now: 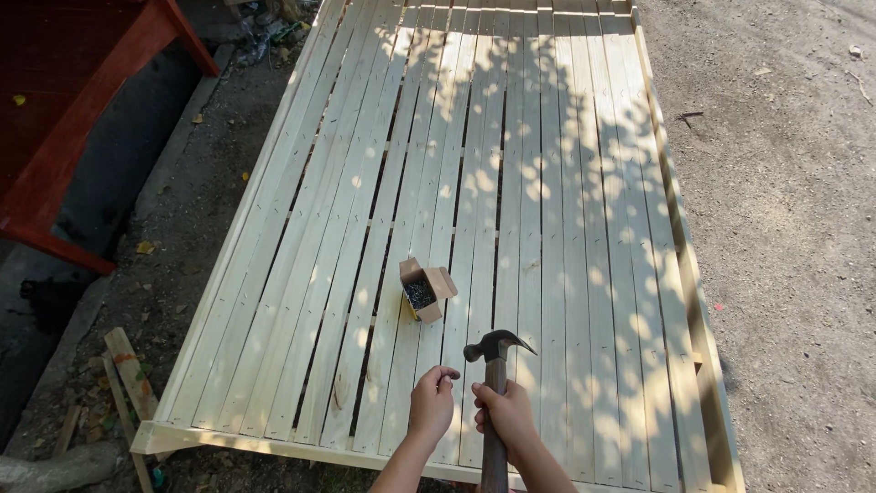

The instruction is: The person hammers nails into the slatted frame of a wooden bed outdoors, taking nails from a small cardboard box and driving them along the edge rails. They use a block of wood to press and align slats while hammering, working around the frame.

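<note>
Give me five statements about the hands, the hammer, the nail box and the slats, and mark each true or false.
1. The right hand grips a claw hammer by its handle. True.
2. The left hand holds the cardboard box. False: the box sits apart on the slats, farther away.
3. The box is closed. False: its flaps are open, showing dark nails.
4. The slatted wooden panel lies flat on the ground. True.
5. The hammer head rests on the box. False: it is held nearer, above the slats.
</note>
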Demonstrator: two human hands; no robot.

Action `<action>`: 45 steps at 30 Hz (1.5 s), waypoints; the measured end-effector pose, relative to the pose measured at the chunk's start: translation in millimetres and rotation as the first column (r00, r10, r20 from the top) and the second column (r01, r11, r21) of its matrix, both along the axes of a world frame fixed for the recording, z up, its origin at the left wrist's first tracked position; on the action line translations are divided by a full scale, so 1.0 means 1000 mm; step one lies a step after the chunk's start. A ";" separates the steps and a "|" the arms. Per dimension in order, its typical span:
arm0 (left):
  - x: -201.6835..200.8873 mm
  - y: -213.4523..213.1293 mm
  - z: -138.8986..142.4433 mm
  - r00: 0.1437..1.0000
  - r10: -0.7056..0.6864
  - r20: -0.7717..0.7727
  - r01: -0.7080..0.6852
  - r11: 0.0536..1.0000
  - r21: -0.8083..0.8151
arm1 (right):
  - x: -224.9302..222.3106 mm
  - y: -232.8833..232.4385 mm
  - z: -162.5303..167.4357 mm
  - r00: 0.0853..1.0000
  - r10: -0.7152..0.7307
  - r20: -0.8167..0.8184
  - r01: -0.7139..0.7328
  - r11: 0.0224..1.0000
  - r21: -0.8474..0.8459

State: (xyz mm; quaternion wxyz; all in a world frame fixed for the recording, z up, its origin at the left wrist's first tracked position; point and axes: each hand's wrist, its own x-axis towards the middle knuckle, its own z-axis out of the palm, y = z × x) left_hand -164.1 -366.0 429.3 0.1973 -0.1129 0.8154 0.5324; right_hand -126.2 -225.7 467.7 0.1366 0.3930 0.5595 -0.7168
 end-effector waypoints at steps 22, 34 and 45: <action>-0.139 -0.039 -0.063 0.920 0.356 0.166 -0.373 0.924 0.086 | -0.091 0.012 -0.027 0.978 0.169 0.122 -0.167 0.986 -0.026; -0.043 -0.105 -0.053 0.897 0.385 0.218 -0.435 0.858 0.274 | -0.112 -0.070 -0.016 0.945 0.320 0.071 -0.317 0.947 -0.045; -0.014 -0.228 0.000 0.877 0.399 0.267 -0.479 0.703 0.526 | -0.078 -0.252 0.014 0.941 0.339 -0.005 -0.330 0.913 -0.239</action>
